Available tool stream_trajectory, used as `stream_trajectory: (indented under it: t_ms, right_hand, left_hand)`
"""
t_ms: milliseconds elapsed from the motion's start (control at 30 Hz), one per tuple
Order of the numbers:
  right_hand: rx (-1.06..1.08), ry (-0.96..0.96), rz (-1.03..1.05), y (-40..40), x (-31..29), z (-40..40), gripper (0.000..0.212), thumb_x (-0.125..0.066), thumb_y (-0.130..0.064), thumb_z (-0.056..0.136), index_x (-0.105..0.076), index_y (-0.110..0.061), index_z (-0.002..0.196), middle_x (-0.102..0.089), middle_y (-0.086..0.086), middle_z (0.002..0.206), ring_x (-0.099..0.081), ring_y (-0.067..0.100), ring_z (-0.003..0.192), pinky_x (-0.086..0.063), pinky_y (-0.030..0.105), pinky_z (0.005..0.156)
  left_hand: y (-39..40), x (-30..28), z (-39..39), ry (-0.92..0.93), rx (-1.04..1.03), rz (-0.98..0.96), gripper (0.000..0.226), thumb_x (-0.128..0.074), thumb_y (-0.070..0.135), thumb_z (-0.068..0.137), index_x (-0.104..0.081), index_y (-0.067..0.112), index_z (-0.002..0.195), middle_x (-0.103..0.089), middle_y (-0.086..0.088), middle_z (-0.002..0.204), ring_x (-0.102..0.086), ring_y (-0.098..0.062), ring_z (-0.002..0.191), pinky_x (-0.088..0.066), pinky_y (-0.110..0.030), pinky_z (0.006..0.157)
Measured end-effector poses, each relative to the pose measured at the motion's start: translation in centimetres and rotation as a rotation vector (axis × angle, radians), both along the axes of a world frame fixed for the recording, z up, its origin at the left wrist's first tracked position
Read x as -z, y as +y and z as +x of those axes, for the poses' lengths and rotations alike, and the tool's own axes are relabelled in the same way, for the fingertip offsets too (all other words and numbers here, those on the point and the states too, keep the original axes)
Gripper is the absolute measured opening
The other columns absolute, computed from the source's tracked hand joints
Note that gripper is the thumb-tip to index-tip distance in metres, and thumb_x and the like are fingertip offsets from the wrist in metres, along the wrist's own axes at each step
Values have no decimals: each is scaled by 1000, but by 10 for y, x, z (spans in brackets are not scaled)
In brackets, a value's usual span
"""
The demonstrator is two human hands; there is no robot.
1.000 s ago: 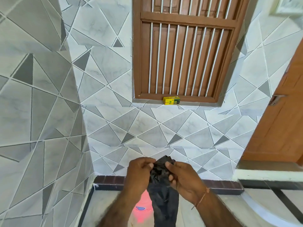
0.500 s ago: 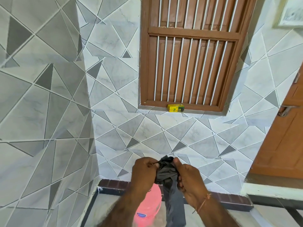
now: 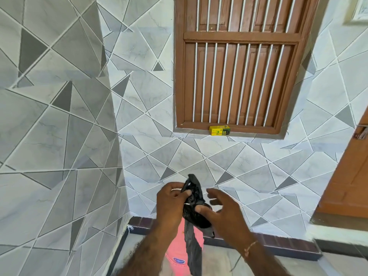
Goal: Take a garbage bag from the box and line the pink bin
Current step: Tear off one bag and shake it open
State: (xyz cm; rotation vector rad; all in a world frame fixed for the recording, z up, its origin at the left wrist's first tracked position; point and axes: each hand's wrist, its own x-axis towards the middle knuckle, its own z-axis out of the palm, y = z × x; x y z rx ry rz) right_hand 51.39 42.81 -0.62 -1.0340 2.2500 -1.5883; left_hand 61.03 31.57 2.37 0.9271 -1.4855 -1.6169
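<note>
A crumpled black garbage bag hangs between my two hands at chest height, its tail dangling down. My left hand pinches the bag's upper edge. My right hand has its thumb pressed on the bag while its other fingers are spread apart. Below the hands stands the pink bin on the floor, partly hidden by my arms and the bag. The yellow and green garbage-bag box lies on the window sill above.
A brown barred wooden window is set in the tiled wall ahead. A tiled wall corner juts out on the left. An orange-brown door stands at the right, with a raised step below it.
The view has tilted and the hands have worked the bag's top. My right hand's fingers have opened outward from a closed pinch, and the bag's upper edge now sticks up higher.
</note>
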Motion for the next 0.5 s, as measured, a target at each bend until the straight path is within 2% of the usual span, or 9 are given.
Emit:
stream_trajectory:
  t_ms: [67,100,167,233,267,333,400,433,500]
  right_hand:
    - [-132,-134,-22,-13,-8,4,16,-78,-28,74,-73,-23,89,-75,-2,85,-68,9,74,-55,27,69]
    - [-135,-221,-66,-18,-8,3,11,-75,-25,78,-73,-15,83,-75,3,78,-67,13,70,-53,30,66]
    - [-63,-419,-160,-21,-3,-5,17,-69,-17,85,-71,-2,77,-71,11,70,-63,19,65,-50,29,62]
    - [75,-499,-178,-17,3,-20,19,-67,-12,86,-70,0,72,-68,12,67,-61,20,60,-49,30,59]
    - [151,-484,-173,-13,8,-30,21,-66,-13,87,-69,-3,69,-66,12,65,-59,21,58,-50,31,58]
    - [341,-303,-85,-2,16,-52,27,-63,-22,87,-64,-8,63,-64,13,64,-59,28,60,-54,39,62]
    - [471,-77,75,12,24,-69,28,-59,-29,86,-61,-12,63,-68,14,68,-64,37,71,-52,43,71]
    - [491,-7,151,18,26,-74,25,-59,-26,87,-60,-13,66,-70,16,71,-65,38,77,-50,42,74]
    - [478,47,298,27,27,-77,12,-59,-15,87,-62,-11,76,-69,16,80,-64,40,87,-47,39,74]
  left_hand:
    - [0,-1,-1,-13,48,-51,16,-69,-1,80,-61,6,92,-73,-15,80,-68,-12,55,-54,-25,50]
    - [-2,0,-2,-27,67,-83,16,-68,-1,81,-59,6,92,-72,-17,80,-68,-17,58,-54,-29,52]
    - [-12,6,0,-109,68,-206,15,-65,0,83,-53,9,86,-70,-18,80,-67,-26,66,-56,-39,62]
    - [-25,9,7,-211,76,-360,19,-58,-3,86,-50,12,77,-64,-17,80,-63,-28,72,-54,-41,67]
    - [-33,11,10,-271,87,-435,24,-53,-5,87,-51,14,73,-63,-13,79,-63,-29,75,-54,-37,68]
    - [-48,14,15,-466,161,-585,35,-50,-8,86,-60,22,71,-67,-6,86,-64,-28,83,-51,-27,76]
    - [-56,14,22,-728,200,-743,26,-56,1,88,-68,21,97,-66,-5,108,-64,-24,101,-47,-25,92]
    - [-60,16,23,-762,158,-762,26,-58,3,89,-67,19,108,-64,-5,115,-63,-23,105,-46,-25,96]
    - [-63,17,21,-624,75,-687,29,-58,-2,88,-66,22,103,-66,-3,111,-63,-19,98,-47,-21,90]
